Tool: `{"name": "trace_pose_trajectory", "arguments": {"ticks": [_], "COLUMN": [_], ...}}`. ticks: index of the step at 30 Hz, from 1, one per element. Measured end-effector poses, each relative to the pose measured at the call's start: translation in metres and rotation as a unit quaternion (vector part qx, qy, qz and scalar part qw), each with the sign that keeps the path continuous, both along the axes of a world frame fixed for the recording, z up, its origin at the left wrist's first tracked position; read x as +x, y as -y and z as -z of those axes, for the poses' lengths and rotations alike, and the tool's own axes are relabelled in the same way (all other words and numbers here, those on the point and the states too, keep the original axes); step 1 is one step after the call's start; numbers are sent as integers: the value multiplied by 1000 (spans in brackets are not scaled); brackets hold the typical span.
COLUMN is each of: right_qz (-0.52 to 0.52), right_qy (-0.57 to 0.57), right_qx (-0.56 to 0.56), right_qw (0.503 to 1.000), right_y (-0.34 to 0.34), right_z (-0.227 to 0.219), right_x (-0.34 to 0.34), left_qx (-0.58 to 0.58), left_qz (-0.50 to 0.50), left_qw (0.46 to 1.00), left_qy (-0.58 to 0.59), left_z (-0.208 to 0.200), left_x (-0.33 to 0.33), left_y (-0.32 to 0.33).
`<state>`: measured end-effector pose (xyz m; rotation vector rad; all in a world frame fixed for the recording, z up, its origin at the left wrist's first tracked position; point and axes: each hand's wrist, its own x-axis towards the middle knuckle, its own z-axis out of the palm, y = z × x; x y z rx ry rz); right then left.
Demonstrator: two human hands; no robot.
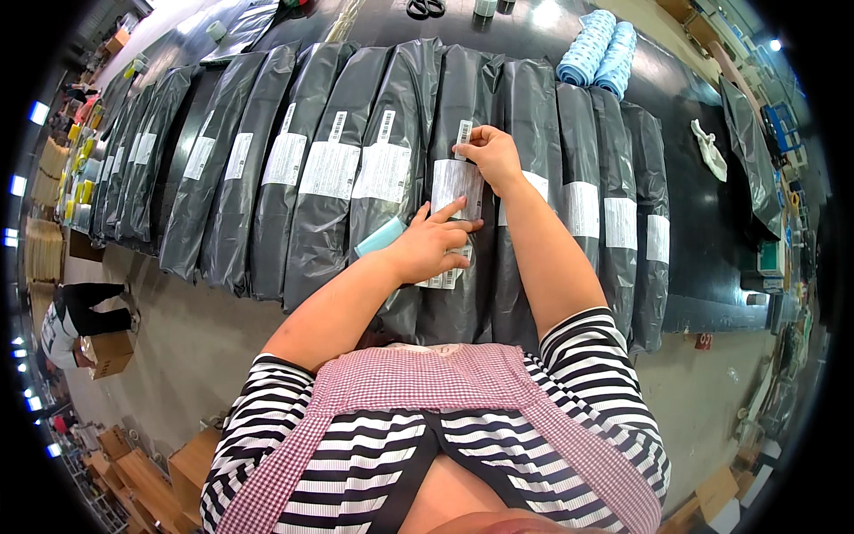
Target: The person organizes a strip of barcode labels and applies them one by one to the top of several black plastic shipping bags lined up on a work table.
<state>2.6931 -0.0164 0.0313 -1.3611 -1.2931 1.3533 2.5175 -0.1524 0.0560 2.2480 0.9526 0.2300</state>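
Note:
Several dark grey plastic-wrapped parcels (313, 238) lie side by side, most with white labels. My right hand (492, 158) pinches a small barcode sticker (463, 135) against one parcel, just above its white label (455, 182). My left hand (431, 246) spreads its fingertips over that label's lower part. Under its palm and thumb is a strip of barcode stickers (443, 279), its lower end showing. A light-blue curled piece (381, 237), apparently the strip's backing, sticks out on the hand's other side. The palm hides how the two join.
Two blue patterned rolls (598, 53) lie behind the parcels on the black table (703, 258). Black-handled scissors (425, 8) are at the far edge, a white cloth (709, 149) at the right. On the left, a person (71, 325) bends over a cardboard box (110, 353).

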Motion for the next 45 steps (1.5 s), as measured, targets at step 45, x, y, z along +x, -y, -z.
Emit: {"name": "trace_pose_trajectory", "arguments": {"ticks": [45], "right_qz": [57], "right_qy": [208], "right_qx": [224], "right_qw": [950], "right_y": [17], "right_z": [11], "right_x": [-12], "left_qx": [-25], "left_qz": [10], "left_qw": [999], "left_qy": [44], "left_z": [11], "left_x": [-10], "left_y": [-4]}}
